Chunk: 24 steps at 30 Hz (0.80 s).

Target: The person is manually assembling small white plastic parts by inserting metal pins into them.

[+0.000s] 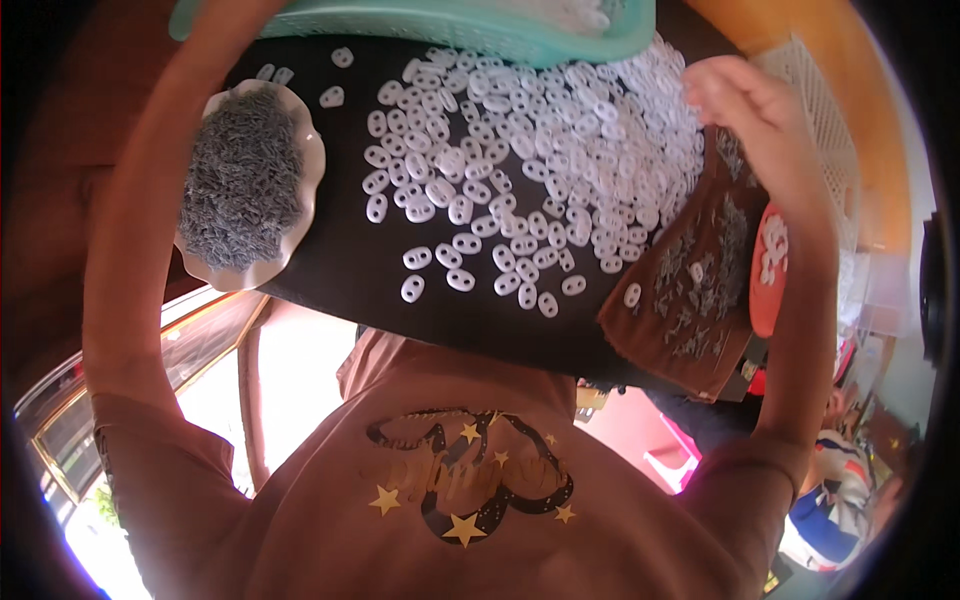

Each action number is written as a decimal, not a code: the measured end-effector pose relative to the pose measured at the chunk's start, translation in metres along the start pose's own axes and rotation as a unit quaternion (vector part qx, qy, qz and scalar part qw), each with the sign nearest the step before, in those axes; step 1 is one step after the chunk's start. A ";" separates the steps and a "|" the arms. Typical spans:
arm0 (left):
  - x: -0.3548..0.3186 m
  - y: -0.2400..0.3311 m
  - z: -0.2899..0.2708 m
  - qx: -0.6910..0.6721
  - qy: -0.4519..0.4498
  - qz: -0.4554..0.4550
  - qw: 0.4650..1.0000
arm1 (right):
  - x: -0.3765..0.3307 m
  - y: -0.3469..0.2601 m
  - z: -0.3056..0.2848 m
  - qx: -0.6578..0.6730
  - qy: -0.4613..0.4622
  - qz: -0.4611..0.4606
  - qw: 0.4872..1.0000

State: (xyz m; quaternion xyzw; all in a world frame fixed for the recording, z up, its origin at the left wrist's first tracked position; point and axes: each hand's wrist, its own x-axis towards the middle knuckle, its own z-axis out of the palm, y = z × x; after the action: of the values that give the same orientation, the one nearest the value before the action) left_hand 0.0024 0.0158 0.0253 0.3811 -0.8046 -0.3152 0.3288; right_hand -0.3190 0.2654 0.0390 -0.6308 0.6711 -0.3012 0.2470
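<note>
Many small white oval pieces with two holes [520,150] lie spread over a black tabletop [340,270]. My right hand [745,105] rests at the right edge of that pile, seen from the back with its fingers curled down onto the pieces; whether it holds any is hidden. My left forearm [150,170] runs up the left side, past a white scalloped plate [312,165] heaped with tiny grey pieces [240,180]. It ends at the left rim of a teal plastic basket [430,25], where the hand itself is out of sight.
A brown cardboard sheet [700,340] strewn with grey pieces lies at the right of the tabletop. Beside it are an orange-red lid [762,290] holding a few white pieces and a white lattice basket [825,130]. Another person sits at the lower right.
</note>
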 end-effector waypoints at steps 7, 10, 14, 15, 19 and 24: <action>0.000 -0.008 0.010 -0.031 0.002 0.007 0.999 | 0.091 -0.062 -0.020 -0.053 0.033 -0.001 0.998; 0.000 -0.002 0.006 -0.044 0.010 0.003 0.999 | 0.158 -0.066 0.005 -0.128 -0.030 -0.111 0.985; 0.002 -0.015 0.003 -0.056 -0.001 0.005 0.998 | 0.236 -0.057 0.054 -0.297 -0.134 -0.116 0.938; 0.005 -0.019 0.004 -0.074 -0.019 0.043 0.996 | 0.249 -0.049 0.065 -0.329 -0.184 -0.072 0.924; 0.004 -0.019 0.010 -0.106 -0.014 0.043 0.993 | 0.243 -0.048 0.108 -0.298 -0.214 -0.038 0.929; 0.001 -0.018 0.005 -0.079 -0.018 0.041 0.996 | 0.236 -0.052 0.129 -0.354 -0.232 -0.062 0.904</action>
State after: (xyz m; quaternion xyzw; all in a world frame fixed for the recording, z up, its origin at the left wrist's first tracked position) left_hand 0.0052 0.0074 0.0086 0.3149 -0.7978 -0.3707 0.3562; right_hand -0.2101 0.0170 -0.0023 -0.7689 0.6168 0.0967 0.1375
